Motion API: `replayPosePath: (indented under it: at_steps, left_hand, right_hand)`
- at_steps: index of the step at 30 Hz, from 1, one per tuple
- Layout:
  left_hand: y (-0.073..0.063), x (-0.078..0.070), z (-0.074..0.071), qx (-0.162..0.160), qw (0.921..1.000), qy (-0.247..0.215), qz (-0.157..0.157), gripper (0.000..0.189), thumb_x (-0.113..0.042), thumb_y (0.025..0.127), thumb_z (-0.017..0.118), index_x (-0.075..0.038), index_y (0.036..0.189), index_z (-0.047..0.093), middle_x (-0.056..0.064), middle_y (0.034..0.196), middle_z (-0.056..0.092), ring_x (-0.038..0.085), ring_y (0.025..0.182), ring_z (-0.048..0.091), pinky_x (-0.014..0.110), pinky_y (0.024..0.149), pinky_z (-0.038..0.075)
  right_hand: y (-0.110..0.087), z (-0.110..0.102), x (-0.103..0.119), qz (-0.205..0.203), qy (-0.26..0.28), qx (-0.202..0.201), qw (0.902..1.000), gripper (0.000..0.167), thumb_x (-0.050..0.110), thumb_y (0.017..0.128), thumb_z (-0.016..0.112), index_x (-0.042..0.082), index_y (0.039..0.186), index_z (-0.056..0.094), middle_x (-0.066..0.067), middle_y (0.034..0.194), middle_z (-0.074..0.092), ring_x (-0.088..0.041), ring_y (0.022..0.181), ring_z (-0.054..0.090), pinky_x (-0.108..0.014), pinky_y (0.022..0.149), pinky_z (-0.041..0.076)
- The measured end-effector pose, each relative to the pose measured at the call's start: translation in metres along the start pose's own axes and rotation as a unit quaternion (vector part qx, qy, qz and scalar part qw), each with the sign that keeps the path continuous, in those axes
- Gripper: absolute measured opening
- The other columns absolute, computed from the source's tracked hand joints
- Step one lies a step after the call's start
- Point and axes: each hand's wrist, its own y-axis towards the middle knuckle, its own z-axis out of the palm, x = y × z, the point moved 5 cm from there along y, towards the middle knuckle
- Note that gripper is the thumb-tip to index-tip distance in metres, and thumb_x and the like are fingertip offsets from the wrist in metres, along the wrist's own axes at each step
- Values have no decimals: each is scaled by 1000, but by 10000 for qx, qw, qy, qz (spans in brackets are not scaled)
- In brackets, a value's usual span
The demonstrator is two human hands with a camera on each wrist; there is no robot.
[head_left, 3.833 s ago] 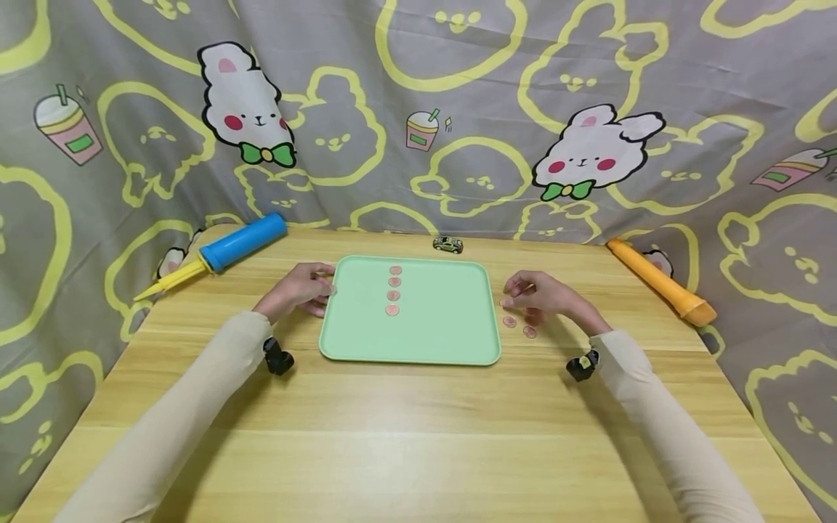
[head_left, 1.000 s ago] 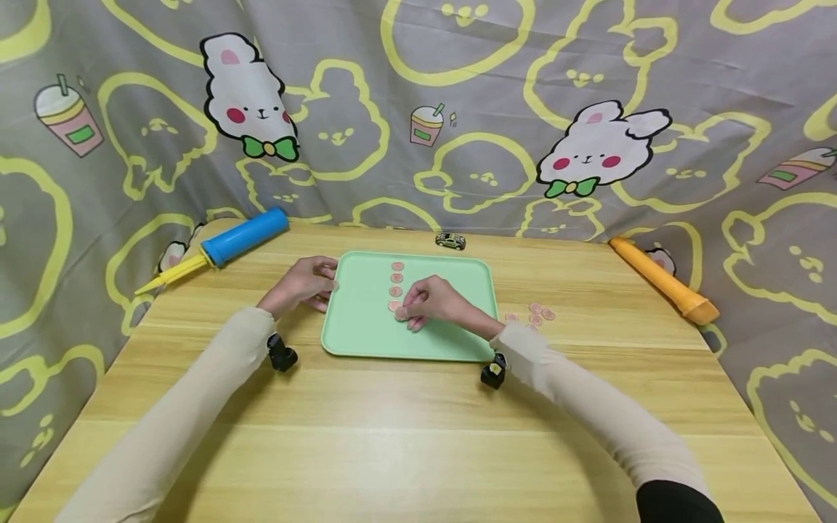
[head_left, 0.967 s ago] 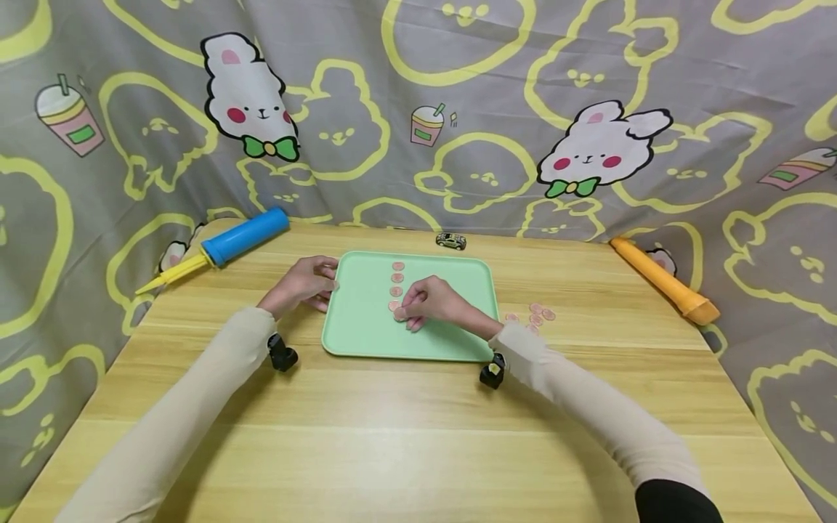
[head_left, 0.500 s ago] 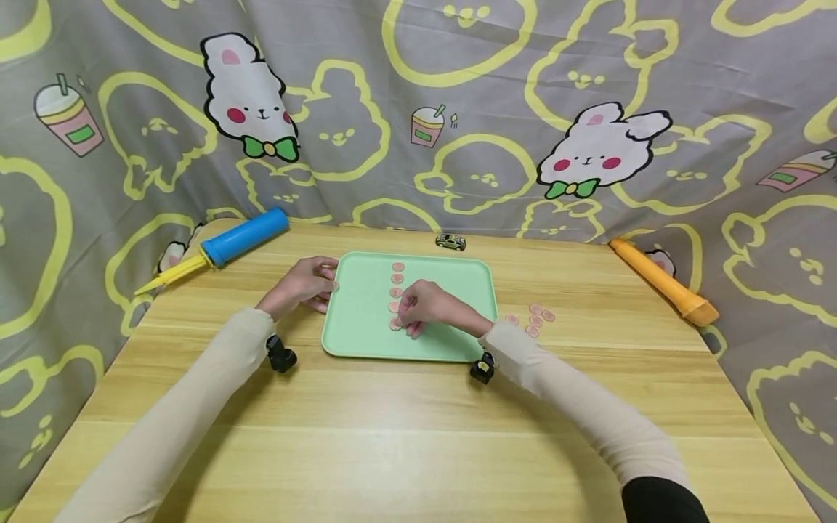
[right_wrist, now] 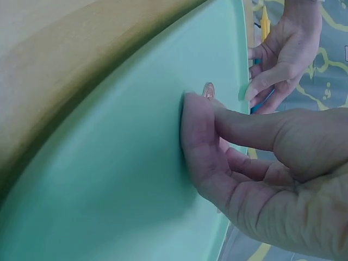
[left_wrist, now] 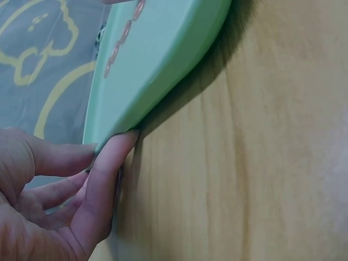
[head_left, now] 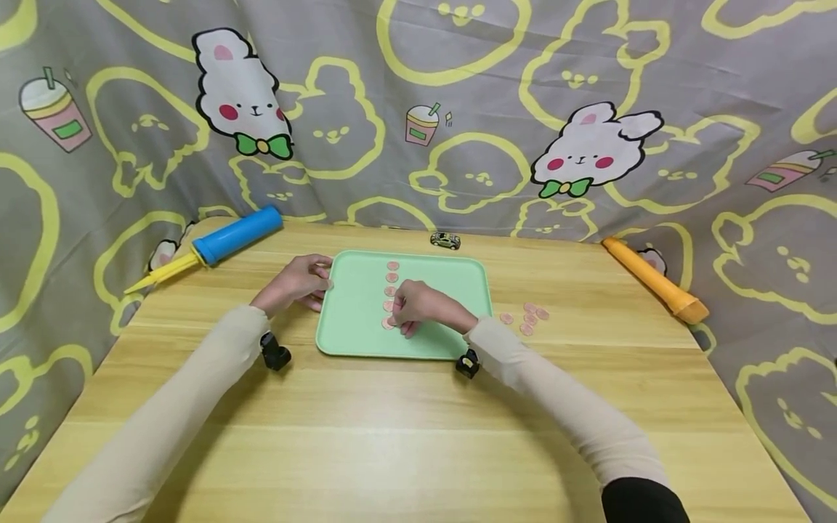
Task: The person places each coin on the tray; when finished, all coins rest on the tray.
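Observation:
A pale green tray [head_left: 349,319] lies on the table with a column of copper-coloured coins [head_left: 392,277] on it. My left hand [head_left: 299,281] holds the tray's left rim; in the left wrist view the thumb is above the edge and a finger below it. Over the tray, my right hand [head_left: 418,303] has thumb and forefinger together at the lowest coin [head_left: 387,324] of the column. That coin [right_wrist: 209,90] shows just past the fingertips in the right wrist view, partly hidden by them. The curled fingers cover part of the tray behind.
Several loose coins [head_left: 530,319] lie on the table right of the tray. A toy car [head_left: 445,240] stands behind it. At the back left is a blue and yellow hand pump [head_left: 237,236]; an orange tube-shaped object [head_left: 654,279] lies at the right edge. A patterned curtain [head_left: 484,109] hangs behind.
My right hand went from the loose coins to the tray with a coin, then slid it slightly down below the others, making the column longer. The left hand stays on the rim.

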Motion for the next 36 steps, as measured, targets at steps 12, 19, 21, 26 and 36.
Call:
replayPosePath:
  at_steps: [12, 19, 21, 26, 36]
  left_hand:
    - [6, -6, 8, -61, 9999, 36, 111, 62, -3, 104, 57, 3, 160, 32, 19, 123, 48, 26, 90, 65, 32, 68, 65]
    - [4, -1, 4, -34, 10000, 55, -8, 62, -4, 105, 57, 0, 162, 31, 18, 126, 48, 27, 93, 64, 33, 71, 65]
    - [3, -1, 3, -24, 10000, 53, 8, 62, -4, 106, 56, 1, 162, 30, 19, 126, 48, 27, 94, 64, 34, 71, 65]
    - [1, 2, 3, 59, 10000, -9, -42, 62, -4, 106, 56, 1, 162, 29, 20, 128, 48, 28, 95, 63, 35, 73, 66]
    - [-3, 4, 1, 56, 9999, -106, 87, 61, -4, 107, 55, 1, 162, 30, 21, 129, 48, 27, 93, 61, 32, 70, 64]
  right_hand:
    - [-5, -11, -9, 43, 241, 79, 9997, 11, 3, 98, 73, -4, 89, 70, -13, 76, 73, -17, 64, 72, -33, 69, 66]
    - [-16, -23, -19, -317, 506, -91, 9982, 6, -1, 100, 67, -6, 97, 69, -17, 84, 72, -21, 70, 73, -35, 71, 66]
    - [-25, -35, -24, -425, 502, -328, 9973, 5, -2, 100, 66, -6, 100, 68, -19, 90, 71, -24, 74, 73, -37, 73, 67]
    - [-52, -76, -53, -575, 564, -773, 9937, 12, -6, 101, 59, -13, 109, 65, -30, 103, 68, -31, 83, 72, -42, 80, 66]
    - [-104, -135, -117, -392, -556, -1817, 9810, 11, 0, 103, 60, -7, 105, 67, -20, 93, 68, -29, 81, 64, -34, 71, 56]
